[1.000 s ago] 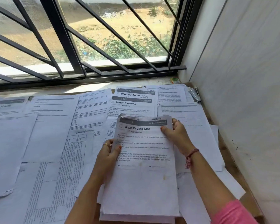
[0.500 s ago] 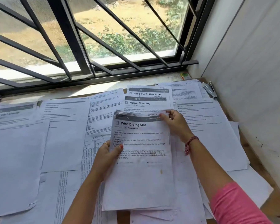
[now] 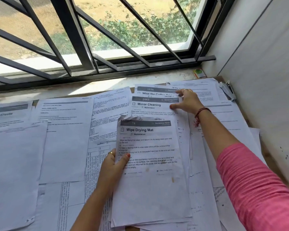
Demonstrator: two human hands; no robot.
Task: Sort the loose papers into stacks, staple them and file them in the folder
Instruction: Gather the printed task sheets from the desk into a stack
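Loose printed papers cover the desk. My left hand grips the left edge of a small stack topped by the "Wipe Drying Mat" sheet, thumb on top. My right hand reaches farther back, its spread fingers touching the right edge of the "Mirror Cleaning" sheet, which overlaps the "Wipe the Coffee Table" sheet. A grey stapler lies at the far right by the wall. No folder is in view.
A "Bed Sheets" page and blank-looking sheets lie at the left, a table-printed page near my left wrist. The window sill and black grille bound the back, a wall the right. A small colourful box sits on the sill.
My right hand let go of the top right corner of the "Wipe Drying Mat" sheet and moved back onto the "Mirror Cleaning" sheet. My left hand kept its hold.
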